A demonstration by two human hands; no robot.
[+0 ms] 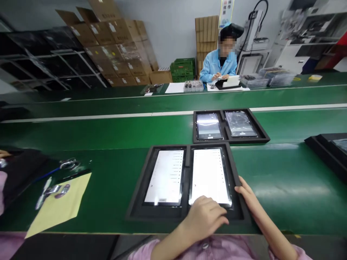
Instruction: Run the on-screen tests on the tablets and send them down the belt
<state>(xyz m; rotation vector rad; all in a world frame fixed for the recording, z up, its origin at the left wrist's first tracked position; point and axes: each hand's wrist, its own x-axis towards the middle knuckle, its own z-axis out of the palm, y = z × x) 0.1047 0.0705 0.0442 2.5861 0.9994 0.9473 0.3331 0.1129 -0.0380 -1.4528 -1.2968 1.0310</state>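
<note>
Before me lies a black foam tray (187, 213) with two compartments, each holding a tablet with a lit white screen. My left hand (206, 216) hovers over the lower edge of the right tablet (207, 173), palm down, fingers loosely bent and thumb apart. It holds nothing; whether its fingertips touch the screen I cannot tell. At the tray's right side, my right hand (246, 193) grips the rim. The left tablet (165, 177) shows a list on its screen, with neither hand on it.
Behind is a second black foam tray (226, 130) with two tablets. Yellow paper (61, 202), a pen and metal pieces lie at left, near a neighbour's sleeve. More black trays (325, 151) stand at right. A co-worker in blue (208, 66) sits across the green bench.
</note>
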